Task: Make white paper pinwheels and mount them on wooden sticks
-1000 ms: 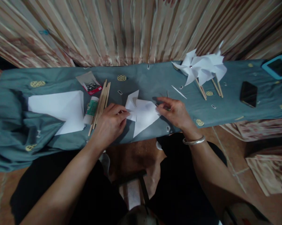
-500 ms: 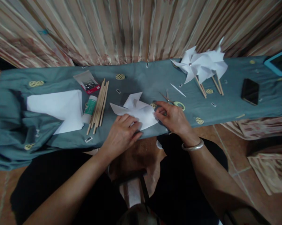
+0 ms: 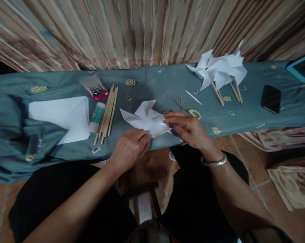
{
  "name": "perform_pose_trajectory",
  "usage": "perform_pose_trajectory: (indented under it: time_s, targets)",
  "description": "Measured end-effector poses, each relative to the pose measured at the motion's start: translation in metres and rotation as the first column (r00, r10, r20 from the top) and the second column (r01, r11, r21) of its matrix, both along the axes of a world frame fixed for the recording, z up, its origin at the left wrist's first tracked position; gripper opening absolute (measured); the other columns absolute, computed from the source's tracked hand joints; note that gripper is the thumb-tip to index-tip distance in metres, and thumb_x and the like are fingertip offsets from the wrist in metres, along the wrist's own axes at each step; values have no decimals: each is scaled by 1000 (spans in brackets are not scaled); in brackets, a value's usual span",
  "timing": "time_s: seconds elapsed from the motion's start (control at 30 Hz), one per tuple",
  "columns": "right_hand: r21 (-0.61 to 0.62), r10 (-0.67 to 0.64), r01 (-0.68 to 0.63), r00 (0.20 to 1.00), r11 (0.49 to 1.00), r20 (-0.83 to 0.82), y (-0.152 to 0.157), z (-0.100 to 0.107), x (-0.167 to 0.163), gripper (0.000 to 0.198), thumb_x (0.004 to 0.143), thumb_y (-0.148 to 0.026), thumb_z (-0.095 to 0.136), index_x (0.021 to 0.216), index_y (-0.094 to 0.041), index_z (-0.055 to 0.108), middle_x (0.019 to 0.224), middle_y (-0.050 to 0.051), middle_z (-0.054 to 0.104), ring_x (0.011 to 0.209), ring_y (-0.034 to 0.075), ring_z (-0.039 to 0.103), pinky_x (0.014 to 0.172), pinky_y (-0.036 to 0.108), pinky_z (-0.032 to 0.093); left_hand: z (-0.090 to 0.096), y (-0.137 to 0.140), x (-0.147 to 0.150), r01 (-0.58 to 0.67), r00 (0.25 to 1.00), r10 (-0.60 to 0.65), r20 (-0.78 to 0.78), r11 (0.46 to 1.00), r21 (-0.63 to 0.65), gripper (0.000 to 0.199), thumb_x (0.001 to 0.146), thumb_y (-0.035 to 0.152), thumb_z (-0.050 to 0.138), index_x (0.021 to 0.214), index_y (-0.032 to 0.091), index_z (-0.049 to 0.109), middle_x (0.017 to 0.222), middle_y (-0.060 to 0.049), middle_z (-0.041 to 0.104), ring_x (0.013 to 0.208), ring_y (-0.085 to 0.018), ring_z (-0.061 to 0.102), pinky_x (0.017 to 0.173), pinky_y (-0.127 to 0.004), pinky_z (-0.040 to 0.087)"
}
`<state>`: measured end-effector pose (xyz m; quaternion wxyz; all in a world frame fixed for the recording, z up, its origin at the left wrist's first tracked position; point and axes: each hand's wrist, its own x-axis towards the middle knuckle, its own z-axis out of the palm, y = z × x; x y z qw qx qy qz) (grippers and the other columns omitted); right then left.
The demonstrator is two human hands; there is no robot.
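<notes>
A folded white paper pinwheel [image 3: 152, 123] without a stick lies on the cloth in front of me, its blades raised. My left hand [image 3: 132, 145] has its fingers bent together on the near edge of the paper, gripping it there. At the right blade is my right hand [image 3: 186, 128], fingers stretched out with the tips touching the paper; its thumb is apart below them. Just beyond that hand lie scissors [image 3: 193, 113] with a light green handle.
Wooden sticks [image 3: 108, 114], a glue stick [image 3: 98, 116], a small box of metal pins [image 3: 98, 91] and a paper stack [image 3: 61, 118] lie leftward. Finished pinwheels [image 3: 220, 69], a paper sliver [image 3: 193, 97], a phone [image 3: 271, 99] and a blue-framed device [image 3: 303, 69] are rightward.
My right hand has gone from a pinch at the paper's right edge to stretched fingers over the right blade. The left fingers have drawn closer together, and the pinwheel has shifted slightly.
</notes>
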<state>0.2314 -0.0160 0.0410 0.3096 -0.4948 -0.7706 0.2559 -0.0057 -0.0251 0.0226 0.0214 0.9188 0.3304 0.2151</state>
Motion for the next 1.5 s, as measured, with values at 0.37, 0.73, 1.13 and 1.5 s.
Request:
perform_pose_trajectory:
  time_s: [0.37,0.73,1.13,1.5]
  targets:
    - [-138,16,-37,988,990,-152,-3,-5,-4,10,81,-22,71,88,-27,76,141,3,53,131,26,50,110,50,40,0,-6,-7,19,999,-18,42,1000,-16,13,89,13,54,90,12,67,89,-9,69,80,-22,65,71,-34,54]
    - [10,-65,65,998,998,8,6,-12,-35,9,86,-26,65,89,-25,74,143,4,52,130,26,49,109,49,41,0,-10,-4,1,999,2,34,997,-77,16,87,14,55,100,10,63,94,-11,69,85,-24,63,77,-37,56]
    - [87,-149,139,980,986,129,6,-15,-47,12,87,-27,63,92,-31,73,140,-1,53,130,28,46,109,51,43,-5,-15,-2,42,983,2,184,972,-233,26,89,11,53,113,9,62,107,-13,67,97,-23,62,86,-38,57]
    - [120,-155,141,980,983,123,0,-14,-49,18,88,-24,59,99,-31,71,138,-1,53,129,27,48,108,51,44,-10,-10,-1,38,938,114,328,905,-424,23,89,12,55,109,13,66,102,-9,70,94,-19,66,84,-35,57]
